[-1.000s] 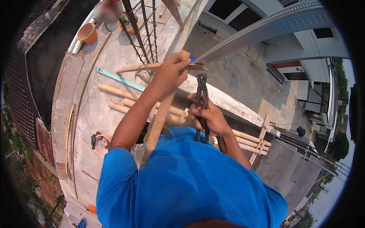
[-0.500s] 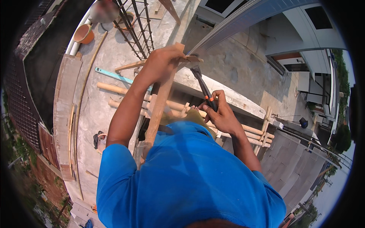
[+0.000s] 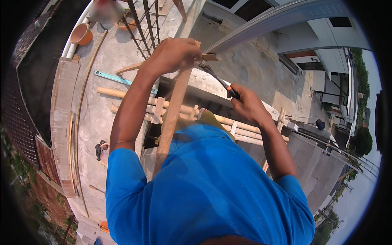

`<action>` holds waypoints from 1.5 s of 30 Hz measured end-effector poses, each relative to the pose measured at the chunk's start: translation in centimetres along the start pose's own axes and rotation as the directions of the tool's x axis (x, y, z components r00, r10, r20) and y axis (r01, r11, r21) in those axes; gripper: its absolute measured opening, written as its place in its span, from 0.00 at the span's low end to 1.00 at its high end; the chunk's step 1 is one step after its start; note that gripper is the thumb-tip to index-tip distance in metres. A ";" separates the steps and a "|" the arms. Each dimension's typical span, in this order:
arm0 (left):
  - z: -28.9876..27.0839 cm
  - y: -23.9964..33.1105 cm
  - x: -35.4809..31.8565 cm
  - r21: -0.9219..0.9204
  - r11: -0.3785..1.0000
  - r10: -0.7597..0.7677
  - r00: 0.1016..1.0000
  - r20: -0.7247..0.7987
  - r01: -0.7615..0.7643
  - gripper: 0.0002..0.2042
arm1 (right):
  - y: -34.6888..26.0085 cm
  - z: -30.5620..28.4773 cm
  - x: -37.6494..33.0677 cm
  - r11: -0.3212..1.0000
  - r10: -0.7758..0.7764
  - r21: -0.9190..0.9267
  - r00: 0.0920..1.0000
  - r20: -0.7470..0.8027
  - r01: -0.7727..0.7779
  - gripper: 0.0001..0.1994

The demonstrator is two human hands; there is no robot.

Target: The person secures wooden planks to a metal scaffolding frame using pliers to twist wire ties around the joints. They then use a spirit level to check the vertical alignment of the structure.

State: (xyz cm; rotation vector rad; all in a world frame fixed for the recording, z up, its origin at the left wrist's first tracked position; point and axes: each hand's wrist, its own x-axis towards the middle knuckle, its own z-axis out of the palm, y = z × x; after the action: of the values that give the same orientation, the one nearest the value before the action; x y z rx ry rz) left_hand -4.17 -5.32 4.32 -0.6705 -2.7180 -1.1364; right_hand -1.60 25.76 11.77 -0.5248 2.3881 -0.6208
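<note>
My left hand [image 3: 177,55] is closed around the upper end of a long wooden plank [image 3: 174,112], which slants down toward my body. Beside that end, a short piece of wood [image 3: 211,57] sticks out to the right. My right hand [image 3: 250,104] grips long dark pincers [image 3: 218,77] by their black-and-orange handles. The jaws are up close to the plank's top, just below the short piece; whether they touch it I cannot tell.
Bamboo poles [image 3: 241,132] run crosswise below me. On the concrete at left lie a turquoise level [image 3: 112,77] and a long wooden strip [image 3: 83,96]. An orange bucket [image 3: 81,34] and an upright rebar cage [image 3: 145,26] stand farther off. A grey metal beam [image 3: 261,28] crosses at upper right.
The pincers have swung up and left, bringing their jaws to the plank's top. My right hand has moved up and right, and the view has shifted slightly.
</note>
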 end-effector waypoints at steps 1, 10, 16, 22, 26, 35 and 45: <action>0.0 0.0 0.0 0.011 1.000 0.006 1.000 0.001 -0.006 0.16 | -0.3 -0.2 0.1 0.994 -0.034 -0.100 0.999 -0.010 0.033 0.09; 0.0 -1.1 0.6 0.074 0.994 0.074 0.997 0.014 -0.074 0.13 | -4.8 -0.7 0.1 0.628 -0.249 -0.776 0.960 -0.128 0.060 0.10; 0.0 -1.6 0.9 0.076 0.991 0.115 0.993 -0.014 -0.114 0.12 | -7.4 -0.9 0.9 0.336 -0.339 -0.941 0.937 -0.087 0.035 0.11; 0.6 -1.7 0.6 0.023 0.995 0.101 0.993 -0.064 -0.100 0.07 | -9.5 -0.5 1.3 0.288 -0.212 -0.957 0.974 -0.086 -0.022 0.14; 0.5 -1.3 0.7 0.010 0.999 0.054 0.997 -0.049 -0.053 0.07 | -9.4 -0.1 1.4 0.355 -0.187 -0.934 0.975 -0.119 -0.046 0.14; 2.2 0.4 -0.7 -0.199 0.969 -0.188 0.955 -0.230 0.143 0.11 | -9.7 0.4 1.4 0.277 -0.226 -0.958 0.964 -0.137 -0.071 0.16; 4.4 2.7 -1.8 -0.387 0.876 -0.442 0.798 -0.410 0.286 0.16 | -11.0 -0.2 2.1 -0.097 -0.308 -0.994 0.951 -0.021 -0.053 0.16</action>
State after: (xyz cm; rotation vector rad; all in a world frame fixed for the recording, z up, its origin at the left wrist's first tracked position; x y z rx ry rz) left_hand -1.12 -1.20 2.51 0.1490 -2.2958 -1.5802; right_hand -0.93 15.85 16.85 -1.3652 2.5998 1.5005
